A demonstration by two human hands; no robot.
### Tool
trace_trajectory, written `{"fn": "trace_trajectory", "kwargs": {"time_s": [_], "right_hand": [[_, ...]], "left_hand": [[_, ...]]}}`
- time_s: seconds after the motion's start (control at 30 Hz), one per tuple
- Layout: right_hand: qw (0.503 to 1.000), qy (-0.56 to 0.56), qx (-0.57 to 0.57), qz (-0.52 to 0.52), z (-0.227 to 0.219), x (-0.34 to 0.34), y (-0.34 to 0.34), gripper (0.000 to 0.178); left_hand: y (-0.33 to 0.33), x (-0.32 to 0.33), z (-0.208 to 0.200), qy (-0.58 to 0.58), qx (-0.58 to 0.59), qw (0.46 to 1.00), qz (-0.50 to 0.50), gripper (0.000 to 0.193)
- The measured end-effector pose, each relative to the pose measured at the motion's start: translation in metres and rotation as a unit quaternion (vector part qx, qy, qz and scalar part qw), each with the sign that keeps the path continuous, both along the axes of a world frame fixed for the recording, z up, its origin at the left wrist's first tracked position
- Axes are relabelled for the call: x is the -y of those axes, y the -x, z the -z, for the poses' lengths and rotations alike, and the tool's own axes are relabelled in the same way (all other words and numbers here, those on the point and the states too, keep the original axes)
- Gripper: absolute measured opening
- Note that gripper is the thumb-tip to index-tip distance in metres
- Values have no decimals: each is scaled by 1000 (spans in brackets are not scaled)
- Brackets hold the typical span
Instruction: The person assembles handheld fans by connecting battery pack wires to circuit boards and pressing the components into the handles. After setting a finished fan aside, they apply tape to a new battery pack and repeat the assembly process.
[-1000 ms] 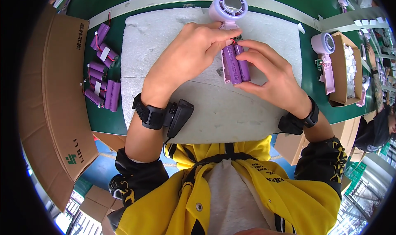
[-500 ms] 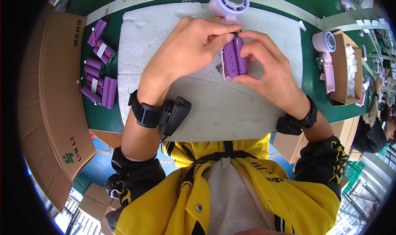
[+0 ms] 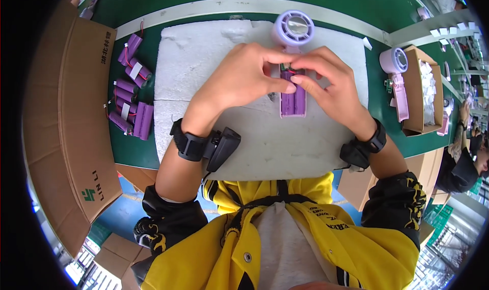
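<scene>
A small lilac handheld fan (image 3: 294,29) lies on a white foam sheet (image 3: 198,35), its round head pointing away from me. Two purple battery cells (image 3: 293,102) lie side by side in its uncovered pink handle. My left hand (image 3: 244,76) grips the handle from the left, thumb on the cells and index finger at their far end. From the other side my right hand (image 3: 330,84) is closed at the same spot, thumb and index finger by a short red wire (image 3: 292,71) and a bit of green circuit board. The fingertips partly hide the wire and board.
Several purple battery packs (image 3: 135,73) with red wires lie left of the foam, beside a large cardboard box (image 3: 69,122). At right are another uncovered fan (image 3: 394,61) and a carton (image 3: 415,112) holding white pieces. A co-worker (image 3: 461,162) sits at far right.
The fan now appears lower in view, its handle straighter. My right hand has left the side of the cells, and its fingers have closed together at the wire end. My left thumb rests lower on the cells.
</scene>
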State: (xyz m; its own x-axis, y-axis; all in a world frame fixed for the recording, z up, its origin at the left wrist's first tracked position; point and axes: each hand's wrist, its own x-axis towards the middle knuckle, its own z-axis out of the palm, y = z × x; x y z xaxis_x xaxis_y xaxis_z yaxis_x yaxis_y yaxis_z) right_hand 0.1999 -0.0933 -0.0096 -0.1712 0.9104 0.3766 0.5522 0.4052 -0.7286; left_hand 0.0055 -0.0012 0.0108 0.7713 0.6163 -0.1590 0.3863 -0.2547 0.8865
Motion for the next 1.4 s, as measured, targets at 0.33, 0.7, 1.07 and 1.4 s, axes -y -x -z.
{"fn": "trace_trajectory", "kwargs": {"time_s": [0.33, 0.7, 1.07, 1.4], "right_hand": [[996, -35, 84, -4, -10, 5, -4, 18], [964, 13, 261, -39, -35, 32, 1, 61], [937, -121, 315, 89, -69, -112, 22, 42], [912, -179, 288, -229, -18, -216, 178, 32]], "left_hand": [[-3, 4, 7, -36, 44, 998, 6, 45], [-17, 5, 22, -90, 137, 986, 20, 44], [-31, -6, 44, -223, 39, 961, -161, 16], [-52, -8, 79, -148, 289, 935, -145, 17]]}}
